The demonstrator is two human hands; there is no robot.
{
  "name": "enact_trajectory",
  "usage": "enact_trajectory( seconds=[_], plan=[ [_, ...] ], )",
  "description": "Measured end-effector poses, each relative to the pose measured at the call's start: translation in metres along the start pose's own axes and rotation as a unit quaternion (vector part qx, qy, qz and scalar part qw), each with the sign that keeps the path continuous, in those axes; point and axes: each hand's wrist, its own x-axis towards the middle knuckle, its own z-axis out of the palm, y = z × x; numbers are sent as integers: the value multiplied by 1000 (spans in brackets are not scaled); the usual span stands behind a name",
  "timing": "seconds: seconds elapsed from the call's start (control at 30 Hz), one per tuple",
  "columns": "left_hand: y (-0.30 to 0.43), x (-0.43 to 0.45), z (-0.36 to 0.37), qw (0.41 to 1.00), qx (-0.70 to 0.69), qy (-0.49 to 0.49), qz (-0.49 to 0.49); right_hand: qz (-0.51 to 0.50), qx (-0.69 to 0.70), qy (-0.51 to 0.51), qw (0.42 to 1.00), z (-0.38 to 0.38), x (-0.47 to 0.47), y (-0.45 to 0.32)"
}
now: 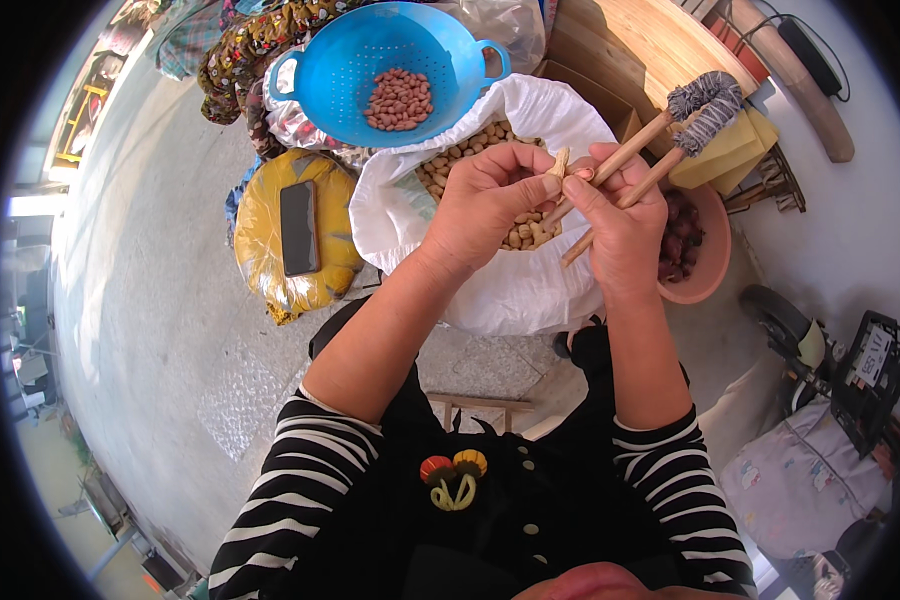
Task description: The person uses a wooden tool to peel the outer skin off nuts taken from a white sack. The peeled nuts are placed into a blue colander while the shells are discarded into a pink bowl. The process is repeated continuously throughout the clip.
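Between thumb and fingers, my left hand (pixel 495 195) grips a peanut shell (pixel 559 163), tilted upright. My right hand (pixel 622 214) holds a pair of wooden sticks (pixel 633 150) joined by a grey cloth-wrapped bend (pixel 709 105). A pinkish peanut kernel (pixel 585 173) shows at the right thumb tip, close to the shell. Both hands are over a white woven sack (pixel 525 289) with its rim rolled open, holding unshelled peanuts (pixel 525 231). Beyond the sack, a blue plastic colander (pixel 330 82) carries shelled peanut kernels (pixel 399 101).
Left of the sack, a smartphone (pixel 299 229) lies on a yellow plastic-wrapped bundle (pixel 259 240). At the right are a pink basin (pixel 712 262) of dark red onions or similar produce, and a wheeled vehicle (pixel 802 337). A wooden board (pixel 645 37) stands behind.
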Motion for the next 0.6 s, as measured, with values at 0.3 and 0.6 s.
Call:
enact_trajectory(
  seconds=[0.3,0.6],
  plan=[
    [-11,3,-3,970,-223,20,-98,-71,-180,-29,981,2,-2,-6],
    [-25,6,-1,938,-264,100,-201,-10,-320,-17,947,-3,1,-9]
  ],
)
